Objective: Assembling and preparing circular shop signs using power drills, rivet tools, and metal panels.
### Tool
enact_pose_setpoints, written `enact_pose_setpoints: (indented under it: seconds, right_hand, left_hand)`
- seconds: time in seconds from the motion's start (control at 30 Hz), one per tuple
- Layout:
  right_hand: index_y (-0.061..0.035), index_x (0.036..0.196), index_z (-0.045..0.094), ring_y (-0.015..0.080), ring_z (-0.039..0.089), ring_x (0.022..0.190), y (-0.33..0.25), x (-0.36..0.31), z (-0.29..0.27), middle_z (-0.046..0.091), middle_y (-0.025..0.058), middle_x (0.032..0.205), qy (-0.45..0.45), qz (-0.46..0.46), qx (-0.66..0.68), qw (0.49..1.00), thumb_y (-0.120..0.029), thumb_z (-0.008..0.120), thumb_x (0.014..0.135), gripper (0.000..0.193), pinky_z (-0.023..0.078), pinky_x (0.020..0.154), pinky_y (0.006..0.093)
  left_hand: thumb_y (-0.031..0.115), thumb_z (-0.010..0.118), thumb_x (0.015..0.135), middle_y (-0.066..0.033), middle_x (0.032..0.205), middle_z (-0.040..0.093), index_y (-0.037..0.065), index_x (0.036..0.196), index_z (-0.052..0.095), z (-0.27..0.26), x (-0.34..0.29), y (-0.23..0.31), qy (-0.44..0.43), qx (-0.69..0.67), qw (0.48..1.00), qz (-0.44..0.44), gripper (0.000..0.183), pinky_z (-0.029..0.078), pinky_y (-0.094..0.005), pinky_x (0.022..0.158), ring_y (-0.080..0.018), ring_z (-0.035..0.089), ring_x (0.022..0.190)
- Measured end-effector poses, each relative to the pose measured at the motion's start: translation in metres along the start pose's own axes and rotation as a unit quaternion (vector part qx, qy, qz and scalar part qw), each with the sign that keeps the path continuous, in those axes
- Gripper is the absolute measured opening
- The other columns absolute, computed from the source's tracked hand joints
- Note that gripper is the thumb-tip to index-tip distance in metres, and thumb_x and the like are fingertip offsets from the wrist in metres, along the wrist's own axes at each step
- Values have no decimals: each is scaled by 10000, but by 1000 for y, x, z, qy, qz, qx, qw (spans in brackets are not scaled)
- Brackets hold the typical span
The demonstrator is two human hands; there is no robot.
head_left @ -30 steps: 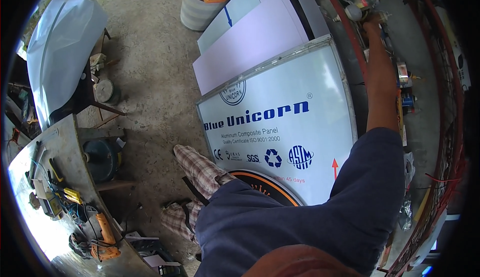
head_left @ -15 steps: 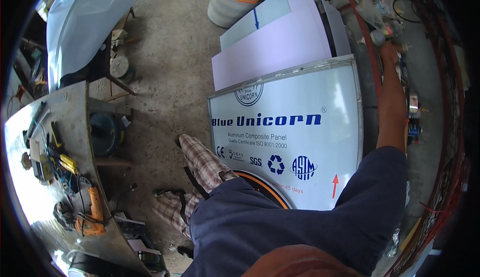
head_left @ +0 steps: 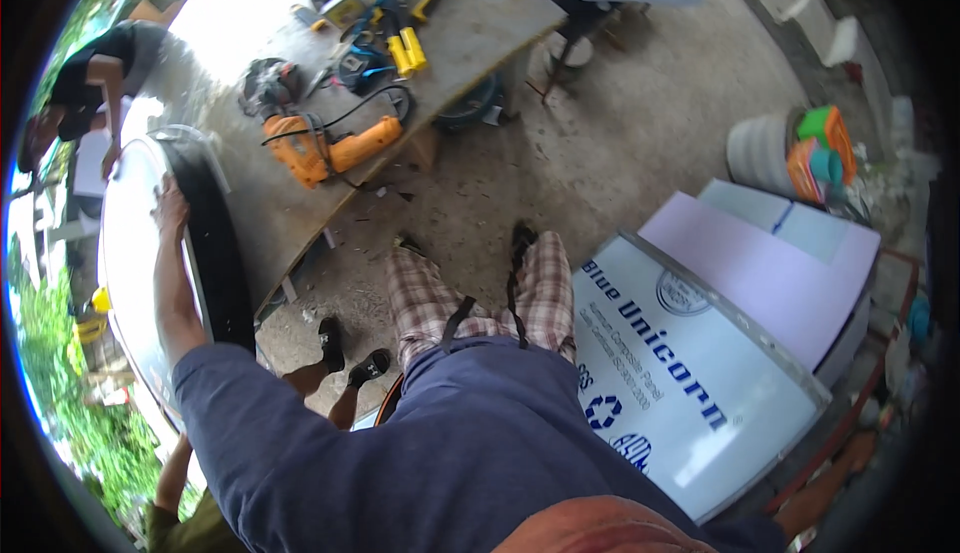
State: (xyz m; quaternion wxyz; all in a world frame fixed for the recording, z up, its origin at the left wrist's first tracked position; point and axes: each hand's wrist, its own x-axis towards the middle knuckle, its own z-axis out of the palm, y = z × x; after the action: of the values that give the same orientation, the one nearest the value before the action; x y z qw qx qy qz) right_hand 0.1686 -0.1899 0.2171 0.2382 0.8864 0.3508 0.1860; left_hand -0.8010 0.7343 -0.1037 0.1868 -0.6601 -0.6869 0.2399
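Observation:
My left hand (head_left: 170, 211) lies on the black rim of a big white curved panel (head_left: 125, 283) that stands on edge at the far left, fingers wrapped over the rim. My blue-sleeved left arm runs up to it from below. My right forearm (head_left: 815, 493) reaches out at the lower right, beside the lower corner of a white printed panel (head_left: 700, 393). The right hand itself is lost in the dark rim of the picture. My legs in checked trousers (head_left: 480, 293) stand between the two panels.
Another person (head_left: 90, 78) at the upper left also has a hand on the curved panel. A third person's feet (head_left: 345, 353) are by the bench. On the workbench (head_left: 480, 23) lie an orange drill (head_left: 330, 148) and yellow tools (head_left: 405, 48). A lilac panel (head_left: 760, 273) and a white bucket (head_left: 760, 153) stand at the right.
The view has swung round to the left. My right hand was on the far edge of the printed panel; now my left hand is stretched out to the curved panel's rim.

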Motion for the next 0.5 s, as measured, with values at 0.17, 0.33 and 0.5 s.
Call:
enact_pose_setpoints:
  seconds: [0.17,0.33,0.5]
  right_hand:
    - [-104,977,702,340,676,922,-102,194,50,689,149,1019,-92,192,-184,960,-203,507,921,225,546,754,489]
    - [-97,958,706,324,704,840,-104,140,11,721,105,880,-36,266,-299,916,-218,535,924,212,564,680,427]
    - [-103,1009,720,334,686,751,-125,147,-32,705,145,901,-1,296,-229,927,-296,497,935,304,534,626,448]
  left_hand:
    - [70,416,911,-125,1444,455,33,1303,517,16,91,169,50,-139,955,255,407,374,-485,1067,-329,403,1342]
    - [89,454,913,-137,1407,492,23,1263,553,-35,135,254,203,-111,888,396,370,378,-462,1065,-319,441,1309]
    - [109,493,915,-150,1370,529,14,1224,589,94,65,-31,234,-19,925,298,337,381,-439,1063,-309,479,1276]
